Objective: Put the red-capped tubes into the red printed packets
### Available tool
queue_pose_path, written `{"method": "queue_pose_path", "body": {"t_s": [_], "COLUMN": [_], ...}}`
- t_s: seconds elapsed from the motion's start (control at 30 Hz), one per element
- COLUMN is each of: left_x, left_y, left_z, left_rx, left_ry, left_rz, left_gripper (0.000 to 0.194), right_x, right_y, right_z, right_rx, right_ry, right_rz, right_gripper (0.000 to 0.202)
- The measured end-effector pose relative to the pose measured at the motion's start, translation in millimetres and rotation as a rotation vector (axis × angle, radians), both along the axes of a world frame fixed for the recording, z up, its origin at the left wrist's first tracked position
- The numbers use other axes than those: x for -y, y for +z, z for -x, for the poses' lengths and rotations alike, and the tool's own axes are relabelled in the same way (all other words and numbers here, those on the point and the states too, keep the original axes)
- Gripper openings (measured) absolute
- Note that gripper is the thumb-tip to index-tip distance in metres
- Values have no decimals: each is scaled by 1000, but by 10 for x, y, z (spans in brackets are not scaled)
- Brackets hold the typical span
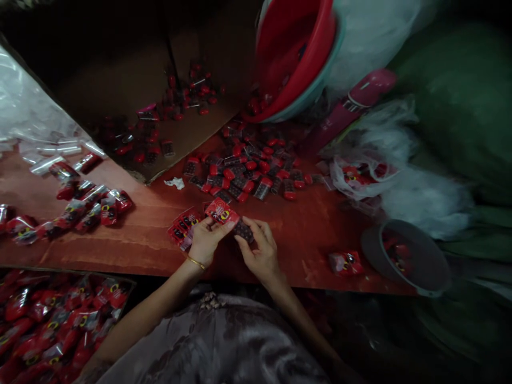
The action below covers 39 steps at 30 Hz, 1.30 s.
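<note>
nearest, i see left hand pinching glossy printed red card, right hand fingers gripping dark dotted case; both sit mid-scene over worn reddish tabletop. card batch just left, partly hidden by left hand. beyond, heap of clear, red-capped containers. farther, smooth red basin, cut off at top. carton depths too dark for me; whether card touches case, can't tell.

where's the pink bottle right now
In the head view, the pink bottle is upper right of center, between the red basin and the clear plastic bags, beyond the right hand.
</note>
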State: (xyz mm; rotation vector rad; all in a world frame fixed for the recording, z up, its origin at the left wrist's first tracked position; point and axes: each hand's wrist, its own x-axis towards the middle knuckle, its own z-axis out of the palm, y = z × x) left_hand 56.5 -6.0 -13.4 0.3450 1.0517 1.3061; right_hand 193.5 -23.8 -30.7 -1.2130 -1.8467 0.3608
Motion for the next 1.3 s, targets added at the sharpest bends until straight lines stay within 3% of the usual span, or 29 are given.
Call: {"method": "queue_pose_path", "body": {"t_s": [0.23,0.33,0.5,0.6,0.73,0.83,0.97,1.07,1.17,1.3], "left_x": [-29,-60,-49,-25,-37,-45,21,77,68,-50], "left_y": [12,27,19,14,14,5,0,3,24,105], "left_z": [38,63,-14,-51,6,59,5,-39,93,684], "left_rx": [121,129,114,106,115,52,60,65,88,114], "left_ry": [-83,-67,34,26,35,83,-38,-51,-52,71], "left_rz": [86,87,69,56,54,38,33,14,58,170], "left_gripper": [29,32,38,37,38,38,40,37,33,19], "right_x": [-84,-111,-60,-26,3,2,-33,-70,-192,-597], "right_y": [26,16,-1,-16,-9,34,72,54,42,55], "right_z": [87,132,292,339,287,222,228,300,343,264], "right_rx": [-114,-126,-144,-160,-338,-445,-543,-587,-470,48], "right_ry": [65,99,-13,-57,7,36,0,12,33,-56], "right_rz": [86,100,114,142,330,509,565,595,546,219], "right_gripper": [35,34,32,36,43,26,17,19,22,28]}}
